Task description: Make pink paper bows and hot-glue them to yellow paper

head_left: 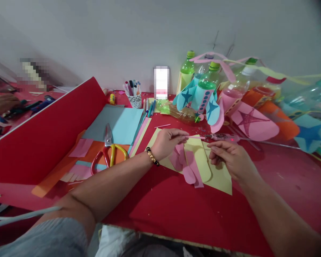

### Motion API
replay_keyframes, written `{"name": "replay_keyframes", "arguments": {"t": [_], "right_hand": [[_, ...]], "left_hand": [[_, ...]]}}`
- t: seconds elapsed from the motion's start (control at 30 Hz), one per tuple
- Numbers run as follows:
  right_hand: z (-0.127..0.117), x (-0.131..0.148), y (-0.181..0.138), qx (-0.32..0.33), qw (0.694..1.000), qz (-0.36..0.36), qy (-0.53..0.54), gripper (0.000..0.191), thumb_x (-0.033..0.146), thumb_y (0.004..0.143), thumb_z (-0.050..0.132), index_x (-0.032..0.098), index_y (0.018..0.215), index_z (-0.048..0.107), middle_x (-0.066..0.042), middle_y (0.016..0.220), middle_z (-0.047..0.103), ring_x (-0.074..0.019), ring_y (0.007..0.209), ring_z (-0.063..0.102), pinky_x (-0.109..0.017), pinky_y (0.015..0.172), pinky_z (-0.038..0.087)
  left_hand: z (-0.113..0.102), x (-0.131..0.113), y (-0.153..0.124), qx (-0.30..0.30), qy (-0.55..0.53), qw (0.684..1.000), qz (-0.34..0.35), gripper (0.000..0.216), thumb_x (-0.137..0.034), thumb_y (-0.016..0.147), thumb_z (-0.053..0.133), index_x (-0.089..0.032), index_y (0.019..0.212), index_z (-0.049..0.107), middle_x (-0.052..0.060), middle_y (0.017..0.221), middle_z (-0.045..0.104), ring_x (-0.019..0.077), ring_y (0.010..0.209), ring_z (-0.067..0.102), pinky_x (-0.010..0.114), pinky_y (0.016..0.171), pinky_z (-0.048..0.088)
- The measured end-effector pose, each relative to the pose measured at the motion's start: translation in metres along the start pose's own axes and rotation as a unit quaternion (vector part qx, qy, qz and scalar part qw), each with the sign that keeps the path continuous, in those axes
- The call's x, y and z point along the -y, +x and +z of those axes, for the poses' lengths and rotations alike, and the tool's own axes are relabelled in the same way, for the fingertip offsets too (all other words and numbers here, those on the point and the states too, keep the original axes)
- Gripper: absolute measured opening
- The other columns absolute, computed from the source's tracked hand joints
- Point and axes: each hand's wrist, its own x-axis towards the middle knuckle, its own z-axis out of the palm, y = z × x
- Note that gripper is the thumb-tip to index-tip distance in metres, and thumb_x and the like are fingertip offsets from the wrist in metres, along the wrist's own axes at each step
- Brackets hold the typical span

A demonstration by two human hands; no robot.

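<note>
My left hand (168, 142), with a beaded bracelet at the wrist, pinches a thin pink stick (194, 137). The stick points right, toward the metal tip of a pink hot glue gun (224, 137) with a lit red light. My right hand (230, 157) has thumb and fingers drawn together just below the glue gun; whatever they hold is too small to make out. Under both hands lie a yellow paper sheet (222, 180), a rounded yellow paper piece (204, 167) and pink paper cutouts (188, 173). Another thin pink stick (162, 126) rests on the red table.
Scissors (109, 142) lie on blue paper (120, 123) and orange paper at left, beside a red board (48, 139). Behind stand a pen cup (135, 100) and a phone (161, 82). Decorated bottles (207, 92) crowd the right. A co-worker's hand (2, 104) shows far left.
</note>
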Motion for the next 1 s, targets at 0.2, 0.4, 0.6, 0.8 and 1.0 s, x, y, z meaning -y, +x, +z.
{"name": "replay_keyframes", "arguments": {"t": [0.2,0.4,0.6,0.8,1.0], "right_hand": [[0.0,-0.002,0.0,-0.003,1.0,-0.016,-0.019,0.03,0.041,0.068,0.074,0.016,0.084,0.067,0.0,0.059,0.063,-0.0095,0.045,0.057,-0.019,0.041,0.043],[-0.003,-0.014,0.003,0.014,0.998,-0.018,-0.051,0.027,0.041,0.073,0.071,0.018,0.086,0.067,0.001,0.063,0.063,-0.0087,0.048,0.058,-0.018,0.044,0.044],[-0.004,-0.015,0.003,0.004,0.996,-0.028,-0.079,0.028,0.044,0.074,0.069,0.018,0.085,0.067,0.0,0.064,0.063,-0.0095,0.049,0.058,-0.019,0.043,0.045],[-0.003,-0.013,0.002,0.007,0.996,-0.034,-0.085,0.03,0.046,0.073,0.07,0.018,0.083,0.066,0.0,0.064,0.062,-0.0094,0.049,0.057,-0.019,0.043,0.046],[-0.004,-0.015,0.004,0.006,0.994,-0.042,-0.098,0.03,0.046,0.074,0.07,0.018,0.084,0.067,-0.001,0.066,0.063,-0.0087,0.05,0.057,-0.018,0.044,0.046]], "left_hand": [[-0.055,-0.006,0.024,-0.138,0.121,0.981,0.071,0.015,-0.021,0.071,0.071,-0.014,0.084,0.073,0.005,0.079,0.072,0.0145,0.072,0.065,0.028,0.071,0.054],[-0.094,0.01,0.038,-0.242,0.206,0.946,0.063,0.013,-0.019,0.069,0.07,-0.013,0.08,0.073,0.007,0.076,0.071,0.0186,0.074,0.064,0.033,0.075,0.054],[-0.092,0.021,0.036,-0.231,0.359,0.903,0.055,0.017,-0.02,0.077,0.062,-0.018,0.089,0.075,0.004,0.088,0.074,0.0213,0.084,0.067,0.033,0.084,0.052],[-0.086,0.015,0.032,-0.193,0.507,0.84,0.027,0.025,-0.019,0.083,0.054,-0.023,0.095,0.074,0.003,0.097,0.074,0.021,0.092,0.066,0.029,0.086,0.049],[-0.088,0.014,0.031,-0.173,0.591,0.788,0.012,0.027,-0.021,0.084,0.05,-0.025,0.097,0.074,0.003,0.098,0.073,0.0207,0.092,0.065,0.028,0.084,0.047]]}}
